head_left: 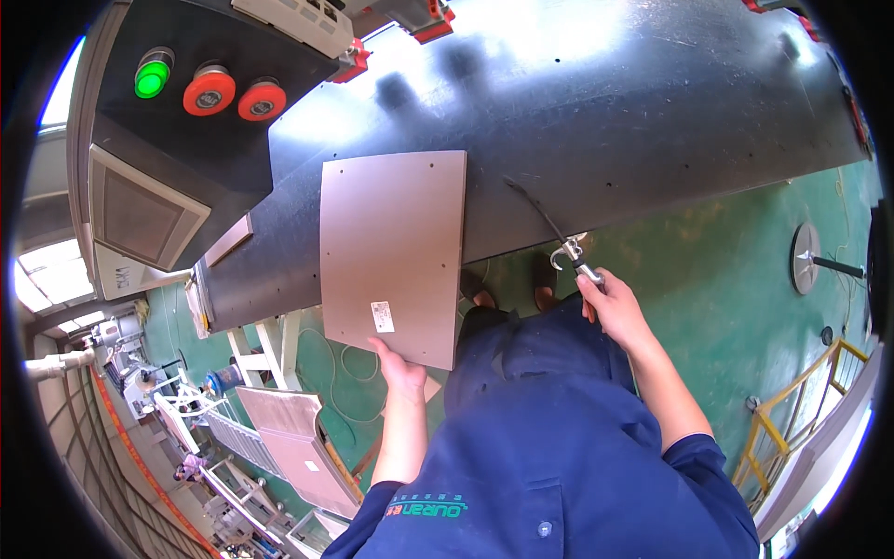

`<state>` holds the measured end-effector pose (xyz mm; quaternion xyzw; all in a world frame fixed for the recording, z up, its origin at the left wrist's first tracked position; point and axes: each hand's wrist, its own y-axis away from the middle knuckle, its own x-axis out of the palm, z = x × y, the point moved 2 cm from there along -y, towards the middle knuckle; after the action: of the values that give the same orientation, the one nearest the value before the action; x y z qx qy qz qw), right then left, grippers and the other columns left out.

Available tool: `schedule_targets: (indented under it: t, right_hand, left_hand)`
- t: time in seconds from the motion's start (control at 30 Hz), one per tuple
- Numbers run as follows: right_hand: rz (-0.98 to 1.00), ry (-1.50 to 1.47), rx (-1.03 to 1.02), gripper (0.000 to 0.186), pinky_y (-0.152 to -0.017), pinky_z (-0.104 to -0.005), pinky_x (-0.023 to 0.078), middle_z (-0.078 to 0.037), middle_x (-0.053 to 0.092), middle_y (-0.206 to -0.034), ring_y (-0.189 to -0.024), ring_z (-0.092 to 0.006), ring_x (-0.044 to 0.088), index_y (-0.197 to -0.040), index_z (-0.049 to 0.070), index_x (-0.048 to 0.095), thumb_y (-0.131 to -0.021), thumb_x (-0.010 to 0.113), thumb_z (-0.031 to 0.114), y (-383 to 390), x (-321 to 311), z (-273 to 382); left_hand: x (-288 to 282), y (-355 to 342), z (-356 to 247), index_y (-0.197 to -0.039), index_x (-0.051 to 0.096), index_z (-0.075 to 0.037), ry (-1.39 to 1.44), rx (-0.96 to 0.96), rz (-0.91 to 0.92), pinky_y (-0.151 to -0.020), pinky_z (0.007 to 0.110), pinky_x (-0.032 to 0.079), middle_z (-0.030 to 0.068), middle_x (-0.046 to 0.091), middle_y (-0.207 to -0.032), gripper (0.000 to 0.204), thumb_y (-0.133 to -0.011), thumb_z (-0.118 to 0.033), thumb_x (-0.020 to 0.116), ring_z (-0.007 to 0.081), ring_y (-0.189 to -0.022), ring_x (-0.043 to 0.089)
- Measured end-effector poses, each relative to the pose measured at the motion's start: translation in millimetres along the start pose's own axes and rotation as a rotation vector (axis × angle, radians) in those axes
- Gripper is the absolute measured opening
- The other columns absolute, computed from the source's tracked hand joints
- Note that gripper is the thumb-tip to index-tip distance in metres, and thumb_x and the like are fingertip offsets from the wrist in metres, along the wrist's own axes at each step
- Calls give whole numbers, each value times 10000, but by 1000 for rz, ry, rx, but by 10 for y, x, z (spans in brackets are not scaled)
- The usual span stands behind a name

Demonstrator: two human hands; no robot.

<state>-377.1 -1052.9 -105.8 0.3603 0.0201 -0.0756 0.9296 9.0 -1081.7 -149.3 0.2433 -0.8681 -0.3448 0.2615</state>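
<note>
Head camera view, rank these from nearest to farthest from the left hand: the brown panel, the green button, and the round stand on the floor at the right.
From the left hand:
1. Brown panel, gripped at its near edge, lying over the black table's front.
2. Green button, far upper left on the control box.
3. Round stand, far right on the green floor.

Tan panel (391,252) on black table (605,121); green floor (736,279), blue shirt (549,438).
</note>
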Motion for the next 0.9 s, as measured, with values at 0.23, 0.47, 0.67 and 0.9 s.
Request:
schedule_targets:
  t: [0.23, 0.47, 0.67, 0.9]
  right_hand:
    - [16, -8, 24, 314, -534, -257, 416, -5, 550, -589, -526, -87, 525, -827, 51, 554, -929, 548, 349, -123, 22, 20]
    - [0, 7, 21, 316, -524, -237, 394, -1, 543, -583, -525, -76, 512, -799, 59, 535, -935, 546, 344, -229, -80, 175]
    - [40, -67, 63, 306, -489, -226, 365, 3, 533, -587, -511, -69, 488, -813, 76, 527, -946, 528, 351, -270, -179, 248]
    - [134, 64, 64, 277, -430, -217, 310, 6, 531, -599, -497, -55, 458, -844, 88, 535, -948, 525, 344, -446, -44, 410]
  left_hand:
    - [156, 80, -57, -1408, 377, -104, 27, 106, -275, -1084, 452, 311, 85, 382, -1448, 696, -956, -614, 235, 294, -1305, 386]
    - [-69, 211, -78, -1407, 373, -80, -92, 137, -422, -1061, 468, 341, 111, 397, -1434, 714, -956, -615, 230, 311, -1287, 405]
    - [-538, 245, 208, -1437, 305, -89, 14, 118, -247, -1096, 446, 280, 95, 335, -1468, 732, -949, -629, 224, 298, -1338, 328]
    - [-644, 517, 247, -1416, 330, -87, 116, 166, -308, -1071, 452, 316, 103, 385, -1429, 727, -940, -634, 279, 298, -1301, 375]
